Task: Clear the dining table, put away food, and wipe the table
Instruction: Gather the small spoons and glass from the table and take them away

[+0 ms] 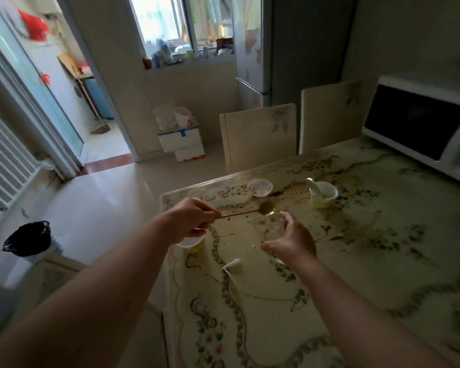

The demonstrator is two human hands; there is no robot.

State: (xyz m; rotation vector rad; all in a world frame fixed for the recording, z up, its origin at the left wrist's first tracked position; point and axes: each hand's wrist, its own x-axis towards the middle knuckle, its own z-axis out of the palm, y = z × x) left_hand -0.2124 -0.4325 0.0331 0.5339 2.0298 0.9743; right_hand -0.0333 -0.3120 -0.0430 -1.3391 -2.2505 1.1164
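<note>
**Item 1: spoon** (266,208). Metal, gold-toned, with a long thin handle. The left hand (189,219) pinches the handle end, and the spoon's bowl reaches toward three o'clock, over the rim of Item 2. Judged light, stiff and unbreakable, possibly sticky. It is best held by the handle as now, or laid inside a dish for carrying.

**Item 2: glass bowl** (268,228). Clear, small and hard to make out. The right hand (290,243) cups it, fingers over the far rim and thumb at the near side. It sits at or just above the table (369,274), near the eleven o'clock corner; whether it touches cannot be told. Judged fragile and smooth, likely slippery if wet. A grip round the wall with support beneath suits it better than a pinch on the rim.

**Item 3: second glass bowl** (260,187). Stands at twelve o'clock of the hands, near the table's far edge. It should handle like Item 2 and may nest with it.

**Item 4: yellow cup** (323,197). Stands at two o'clock with a white spoon (312,183) in it. Judged light and easily tipped by the spoon, so take it round the body.

**Item 5: another yellow cup** (193,244). Partly hidden under the left hand.

**Item 6: dark stains** (290,188). Scattered between the bowls and cups, left for wiping.

**Hands.** Apart, each holding its own thing.
</note>
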